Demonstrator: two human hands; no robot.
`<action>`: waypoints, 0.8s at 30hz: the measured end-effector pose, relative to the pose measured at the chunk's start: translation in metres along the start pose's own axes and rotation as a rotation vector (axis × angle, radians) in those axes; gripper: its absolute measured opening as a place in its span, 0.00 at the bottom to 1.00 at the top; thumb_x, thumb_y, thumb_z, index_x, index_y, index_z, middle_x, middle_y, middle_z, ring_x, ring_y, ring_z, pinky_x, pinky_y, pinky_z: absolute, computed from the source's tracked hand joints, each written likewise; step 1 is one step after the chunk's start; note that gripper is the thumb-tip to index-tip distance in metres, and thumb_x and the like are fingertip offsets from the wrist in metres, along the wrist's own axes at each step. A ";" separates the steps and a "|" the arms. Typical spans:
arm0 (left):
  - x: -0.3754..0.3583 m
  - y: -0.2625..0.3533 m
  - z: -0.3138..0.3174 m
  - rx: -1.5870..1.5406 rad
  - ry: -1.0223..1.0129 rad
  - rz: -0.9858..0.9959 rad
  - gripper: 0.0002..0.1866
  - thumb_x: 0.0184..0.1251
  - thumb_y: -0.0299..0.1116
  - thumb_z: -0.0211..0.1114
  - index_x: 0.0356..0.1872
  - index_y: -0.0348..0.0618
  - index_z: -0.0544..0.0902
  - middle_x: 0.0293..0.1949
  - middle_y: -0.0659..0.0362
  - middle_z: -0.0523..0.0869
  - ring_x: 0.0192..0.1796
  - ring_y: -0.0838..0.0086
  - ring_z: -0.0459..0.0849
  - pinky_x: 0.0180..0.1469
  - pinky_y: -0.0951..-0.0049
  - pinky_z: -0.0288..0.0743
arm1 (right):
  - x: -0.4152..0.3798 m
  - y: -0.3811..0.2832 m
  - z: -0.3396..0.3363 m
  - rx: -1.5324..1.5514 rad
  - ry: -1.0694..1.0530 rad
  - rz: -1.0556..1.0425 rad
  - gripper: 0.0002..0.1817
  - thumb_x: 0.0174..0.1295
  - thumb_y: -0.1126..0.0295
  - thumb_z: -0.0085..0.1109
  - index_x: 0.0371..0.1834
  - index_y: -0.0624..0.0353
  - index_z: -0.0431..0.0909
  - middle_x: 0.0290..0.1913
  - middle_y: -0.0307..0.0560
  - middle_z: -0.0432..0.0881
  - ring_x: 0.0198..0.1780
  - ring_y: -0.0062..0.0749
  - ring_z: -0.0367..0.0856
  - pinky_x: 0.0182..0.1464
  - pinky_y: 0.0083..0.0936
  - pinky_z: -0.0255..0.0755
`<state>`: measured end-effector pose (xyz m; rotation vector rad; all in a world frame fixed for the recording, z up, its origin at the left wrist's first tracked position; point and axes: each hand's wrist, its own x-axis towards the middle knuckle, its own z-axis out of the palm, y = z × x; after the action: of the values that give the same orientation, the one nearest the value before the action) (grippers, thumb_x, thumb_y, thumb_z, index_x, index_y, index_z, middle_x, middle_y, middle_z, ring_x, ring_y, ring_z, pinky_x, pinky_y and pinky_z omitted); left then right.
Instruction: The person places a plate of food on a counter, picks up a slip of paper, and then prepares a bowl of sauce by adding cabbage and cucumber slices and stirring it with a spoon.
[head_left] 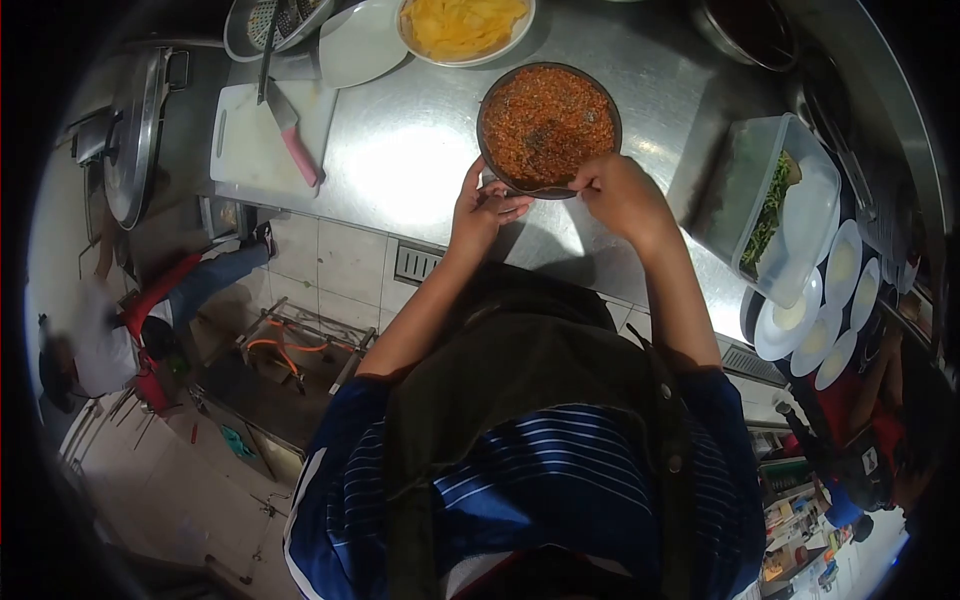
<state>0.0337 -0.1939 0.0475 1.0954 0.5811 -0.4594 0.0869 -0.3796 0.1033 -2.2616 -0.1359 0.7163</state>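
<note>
Right at the body, a dark apron (pixel 540 345) over a blue striped shirt (pixel 560 470). Just beyond, at the near side of a shiny metal tabletop (pixel 400 150), a round, dark-rimmed dish (pixel 550 130), full of reddish-brown, grainy food with a darker patch toward the middle. Impossible to tell if lifted or resting. At its near left rim, the left hand (pixel 485 212), loosely open, thumb along the side, fingers parted and half curled at the underside. At its near right rim, the right hand (pixel 615 195), thumb and fingertips closed on the edge in a pinch.

To the left, a white cutting board (pixel 245 160) with a pink-handled knife (pixel 298 155) across its right part. To the right, a clear tilted container (pixel 745 170) with green leaves (pixel 768 215) inside; just beside it, small white plates (pixel 790 325) with pale contents. Farther back, a white plate (pixel 365 45), then a white bowl (pixel 465 63) of yellow slices, just beyond the dish. Toward the far left corner, a metal bowl (pixel 238 38). Off past the tabletop to the left, another person (pixel 105 335), blurred.
</note>
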 end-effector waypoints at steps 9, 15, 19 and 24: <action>0.014 0.030 -0.011 0.125 0.100 0.076 0.23 0.60 0.21 0.42 0.59 0.38 0.59 0.42 0.43 0.77 0.35 0.57 0.83 0.36 0.71 0.80 | -0.011 -0.003 -0.013 -0.088 0.051 0.007 0.07 0.50 0.74 0.51 0.30 0.56 0.79 0.32 0.52 0.79 0.37 0.45 0.78 0.42 0.33 0.71; 0.019 0.029 -0.013 0.046 0.202 0.277 0.20 0.62 0.19 0.41 0.56 0.33 0.59 0.44 0.43 0.76 0.39 0.60 0.81 0.42 0.68 0.79 | 0.016 0.006 0.002 0.016 0.276 -0.005 0.07 0.51 0.73 0.49 0.28 0.57 0.78 0.32 0.53 0.79 0.36 0.45 0.78 0.40 0.35 0.71; 0.007 0.001 -0.005 -0.073 0.181 0.234 0.20 0.60 0.17 0.43 0.56 0.32 0.57 0.46 0.42 0.73 0.45 0.60 0.79 0.47 0.67 0.76 | -0.002 -0.003 -0.011 -0.111 0.032 -0.007 0.07 0.51 0.75 0.52 0.32 0.59 0.79 0.34 0.52 0.80 0.37 0.43 0.79 0.39 0.29 0.71; -0.005 -0.029 0.021 -0.031 -0.032 -0.034 0.17 0.62 0.21 0.46 0.53 0.37 0.59 0.43 0.45 0.76 0.43 0.64 0.80 0.43 0.70 0.75 | 0.018 -0.008 -0.007 -0.009 0.160 -0.048 0.06 0.51 0.74 0.52 0.30 0.60 0.78 0.31 0.51 0.80 0.36 0.42 0.79 0.38 0.29 0.71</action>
<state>0.0163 -0.2249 0.0377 1.0484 0.5771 -0.4953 0.1072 -0.3727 0.1049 -2.3063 -0.1157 0.5079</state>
